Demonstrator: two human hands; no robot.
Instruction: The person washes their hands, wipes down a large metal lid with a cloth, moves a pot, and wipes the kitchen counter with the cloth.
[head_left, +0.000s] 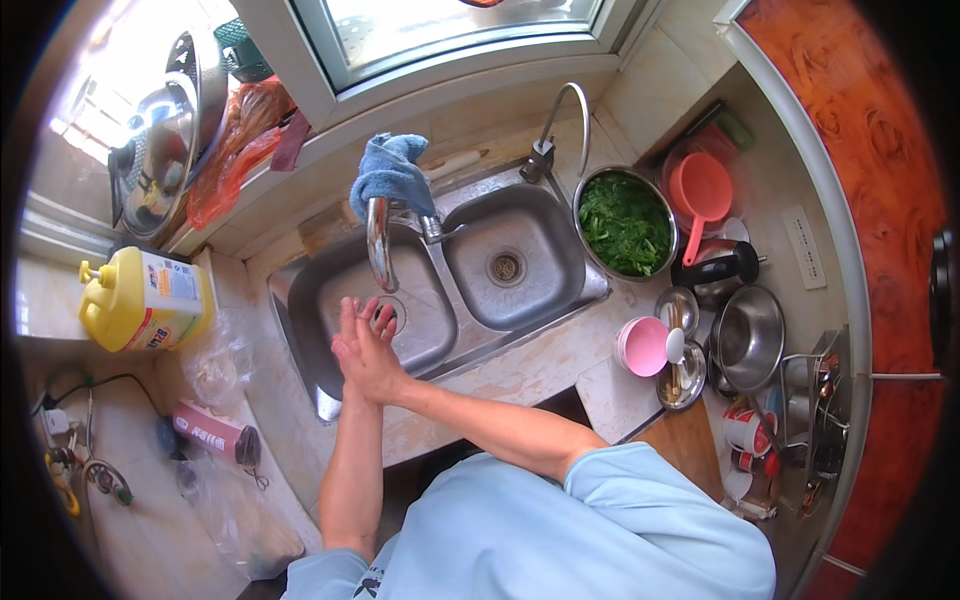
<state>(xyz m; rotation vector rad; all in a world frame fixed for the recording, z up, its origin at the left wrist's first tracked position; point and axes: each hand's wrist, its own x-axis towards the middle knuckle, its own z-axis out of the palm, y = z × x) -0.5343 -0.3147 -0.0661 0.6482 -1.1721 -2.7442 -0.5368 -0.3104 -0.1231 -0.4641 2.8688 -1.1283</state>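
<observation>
Over the left basin of a stainless steel double sink (450, 300), my left hand (351, 364) and my right hand (381, 367) lie pressed together, the right crossing over the left. The fingers point towards the faucet (381, 247), whose curved chrome spout ends just above them. No object shows in either hand; the left palm is partly hidden. A blue cloth (394, 172) is wrapped around the faucet's upper part. Whether water runs cannot be told.
Right of the sink stand a steel bowl of chopped leafy greens (626, 221), a pink bowl (643, 346), a red-pink ladle (701, 187) and steel bowls (748, 337). A yellow pump jug (150, 300) and a clear plastic bag (225, 360) stand left. A slim tap (577, 112) rises behind.
</observation>
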